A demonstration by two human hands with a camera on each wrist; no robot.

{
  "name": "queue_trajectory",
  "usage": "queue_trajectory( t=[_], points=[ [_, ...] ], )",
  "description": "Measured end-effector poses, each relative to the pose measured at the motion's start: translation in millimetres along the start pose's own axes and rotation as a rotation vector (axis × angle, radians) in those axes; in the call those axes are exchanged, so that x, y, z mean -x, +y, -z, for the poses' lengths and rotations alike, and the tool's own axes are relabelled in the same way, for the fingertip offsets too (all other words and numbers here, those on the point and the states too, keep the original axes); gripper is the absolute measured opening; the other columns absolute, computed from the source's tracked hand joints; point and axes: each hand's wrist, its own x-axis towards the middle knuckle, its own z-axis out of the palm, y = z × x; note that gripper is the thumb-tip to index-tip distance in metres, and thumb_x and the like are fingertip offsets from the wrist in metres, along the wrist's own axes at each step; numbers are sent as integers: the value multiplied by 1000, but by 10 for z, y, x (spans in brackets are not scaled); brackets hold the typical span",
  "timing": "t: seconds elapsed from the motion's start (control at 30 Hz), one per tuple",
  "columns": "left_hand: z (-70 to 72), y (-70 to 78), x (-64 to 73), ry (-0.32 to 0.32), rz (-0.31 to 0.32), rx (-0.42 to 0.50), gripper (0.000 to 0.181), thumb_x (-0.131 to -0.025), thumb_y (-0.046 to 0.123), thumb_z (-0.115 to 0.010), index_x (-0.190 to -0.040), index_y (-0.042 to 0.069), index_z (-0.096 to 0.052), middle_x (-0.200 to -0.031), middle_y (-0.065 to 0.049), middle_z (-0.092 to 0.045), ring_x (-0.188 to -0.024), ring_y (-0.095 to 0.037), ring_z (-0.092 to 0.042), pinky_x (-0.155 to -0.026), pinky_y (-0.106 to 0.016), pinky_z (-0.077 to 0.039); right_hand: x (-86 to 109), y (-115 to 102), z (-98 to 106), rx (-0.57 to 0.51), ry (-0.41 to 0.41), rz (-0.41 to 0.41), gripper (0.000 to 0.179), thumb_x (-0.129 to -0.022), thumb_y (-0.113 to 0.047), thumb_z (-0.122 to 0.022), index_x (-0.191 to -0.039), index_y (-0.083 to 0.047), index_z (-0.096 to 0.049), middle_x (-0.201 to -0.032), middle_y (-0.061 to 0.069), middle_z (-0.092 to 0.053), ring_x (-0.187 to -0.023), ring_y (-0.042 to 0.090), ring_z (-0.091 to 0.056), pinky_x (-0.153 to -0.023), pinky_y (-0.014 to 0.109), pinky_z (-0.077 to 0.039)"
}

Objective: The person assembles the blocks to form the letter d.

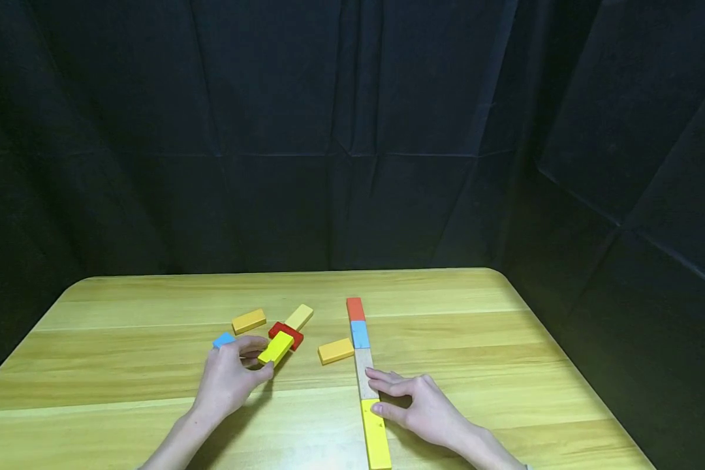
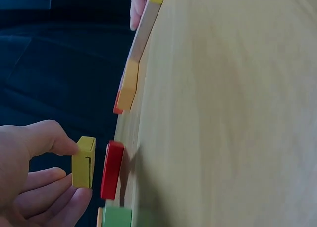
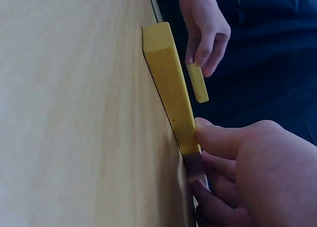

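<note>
My left hand [image 1: 229,377] pinches a bright yellow block [image 1: 276,348] between thumb and fingers. In the left wrist view this yellow block [image 2: 82,165] is held beside a red block [image 2: 112,170], with a gap between them. A row of blocks runs away from me: a long yellow block [image 1: 376,436] nearest, then a bare-wood section [image 1: 365,373], a blue block [image 1: 360,334] and an orange-red block [image 1: 355,309]. My right hand [image 1: 423,408] rests along the row's right side, thumb at the yellow block's far end, fingertips at the bare-wood section.
An orange block [image 1: 335,351] lies just left of the row. Farther left are a pale yellow block [image 1: 299,316] behind the red one, another orange block [image 1: 249,321] and a blue block [image 1: 223,340] partly behind my left hand. Dark cloth [image 1: 270,196] hangs beyond the wooden table [image 1: 446,313].
</note>
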Motion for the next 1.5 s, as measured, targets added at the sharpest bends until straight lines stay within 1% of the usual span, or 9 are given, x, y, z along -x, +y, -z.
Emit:
queue_trajectory(
  t=[0.07, 0.2, 0.4, 0.57, 0.8, 1.07, 1.5],
  points=[
    [-38, 19, 15, -8, -17, 8, 33, -76, 0, -79, -108, 2, -73, -105, -11, -75, -95, -23, -72, -79, -26, -60, -1, -1, 2, -3, -2, 0, 51, -91, -47, -69, -131, -15, -66, -144, -17, -54, -137, 15, -48, -114, 40, -40],
    [-110, 43, 51, -41, -17, 25, 33, -75, 0, -81, -108, 3, -73, -104, -10, -75, -93, -20, -72, -78, -25, -60, -4, -8, 2, -5, -5, 4, 51, -91, -46, -70, -131, -15, -66, -144, -17, -54, -137, 15, -48, -114, 41, -40],
    [-198, 63, 100, -87, -17, 54, 33, -74, 0, -81, -106, 3, -73, -104, -12, -75, -89, -20, -73, -77, -25, -60, -8, -8, -3, -1, 10, 25, 50, -92, -46, -69, -131, -14, -66, -143, -14, -55, -137, 18, -49, -113, 42, -40],
    [-246, 67, 119, -111, -17, 70, 34, -74, 0, -81, -107, 2, -73, -104, -13, -75, -91, -21, -73, -78, -25, -60, -11, -5, -5, 1, 17, 39, 50, -92, -45, -68, -130, -13, -66, -143, -12, -56, -136, 20, -50, -112, 43, -41],
    [-287, 66, 124, -128, -42, 66, 36, -74, -2, -80, -108, 0, -72, -106, -15, -74, -95, -24, -73, -80, -25, -60, -5, -3, -3, 1, 2, 13, 51, -91, -46, -69, -131, -15, -66, -143, -17, -54, -137, 15, -48, -113, 43, -40],
    [-329, 57, 102, -130, -69, 54, 37, -75, -5, -78, -111, -4, -70, -108, -17, -73, -100, -28, -71, -82, -26, -59, -6, -16, 0, -3, 1, 4, 50, -91, -46, -70, -131, -16, -66, -143, -18, -54, -137, 14, -48, -114, 42, -40],
    [-366, 38, 92, -111, -119, 22, 35, -78, -5, -78, -112, -4, -70, -108, -16, -73, -98, -27, -72, -84, -28, -59, -2, -14, 6, 6, 1, -13, 51, -91, -47, -69, -131, -15, -66, -143, -19, -54, -137, 15, -48, -114, 45, -39]
  ],
)
